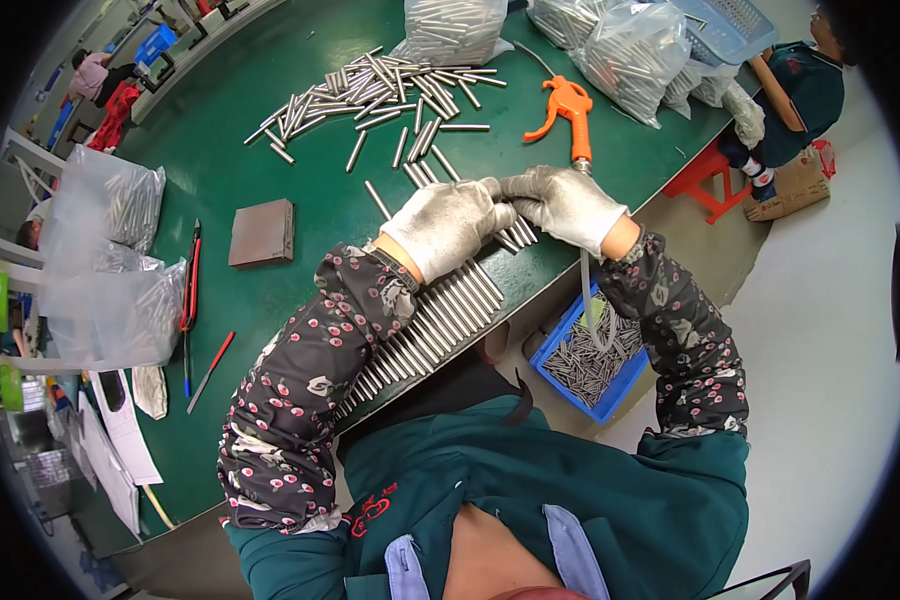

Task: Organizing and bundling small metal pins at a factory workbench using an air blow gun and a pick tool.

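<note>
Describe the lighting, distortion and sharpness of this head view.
Head view: even overhead light, soft shadows; the green table edge bends with fisheye distortion, black rim at the corners; gloved left hand, right hand and metal rods sharp; glare on the plastic bags.

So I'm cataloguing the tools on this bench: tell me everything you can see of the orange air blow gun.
The orange air blow gun lies flat on the green table, near its far edge, just beyond the gloved right hand. Its body looks like plastic, with a curved trigger lever and a metal fitting at the near end. A thin metal nozzle points away toward the bags of rods. Nothing grips it.
</note>
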`<state>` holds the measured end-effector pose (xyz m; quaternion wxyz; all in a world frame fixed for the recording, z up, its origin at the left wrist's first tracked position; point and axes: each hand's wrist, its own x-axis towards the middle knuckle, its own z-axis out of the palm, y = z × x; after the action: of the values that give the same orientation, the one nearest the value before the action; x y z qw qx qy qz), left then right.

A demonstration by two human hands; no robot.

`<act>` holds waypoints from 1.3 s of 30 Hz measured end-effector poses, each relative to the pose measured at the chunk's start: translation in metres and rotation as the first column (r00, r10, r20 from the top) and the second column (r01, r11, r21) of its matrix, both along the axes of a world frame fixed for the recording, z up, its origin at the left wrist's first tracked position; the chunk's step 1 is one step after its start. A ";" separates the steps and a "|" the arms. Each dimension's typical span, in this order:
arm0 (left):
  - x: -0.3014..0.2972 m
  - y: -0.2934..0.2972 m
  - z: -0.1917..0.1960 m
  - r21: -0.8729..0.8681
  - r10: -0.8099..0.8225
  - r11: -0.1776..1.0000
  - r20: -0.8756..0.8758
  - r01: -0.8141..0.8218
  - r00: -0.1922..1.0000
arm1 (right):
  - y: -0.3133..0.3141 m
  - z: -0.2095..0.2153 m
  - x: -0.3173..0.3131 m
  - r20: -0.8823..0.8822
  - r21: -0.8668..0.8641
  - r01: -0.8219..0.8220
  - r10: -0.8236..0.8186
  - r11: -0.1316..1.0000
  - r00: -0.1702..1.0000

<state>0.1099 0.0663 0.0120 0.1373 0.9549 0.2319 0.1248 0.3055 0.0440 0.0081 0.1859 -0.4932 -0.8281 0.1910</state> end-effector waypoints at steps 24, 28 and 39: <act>-0.033 -0.001 0.002 -0.476 0.672 0.668 0.056 -0.572 0.738 | -0.020 0.012 -0.029 0.260 0.058 0.075 -0.088 0.996 0.962; -0.065 0.001 0.010 -0.333 0.715 0.662 0.011 -0.672 0.699 | -0.039 0.014 -0.033 0.265 0.066 0.027 -0.043 0.997 0.963; -0.063 -0.003 0.009 -0.156 0.644 0.750 -0.052 -0.643 0.764 | 0.020 0.024 -0.057 0.166 0.078 0.200 -0.211 0.977 0.963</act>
<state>0.0468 0.0629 0.0208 0.1648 0.8018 0.5552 0.1474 0.2485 0.0639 0.0322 0.1467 -0.5853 -0.7909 0.1018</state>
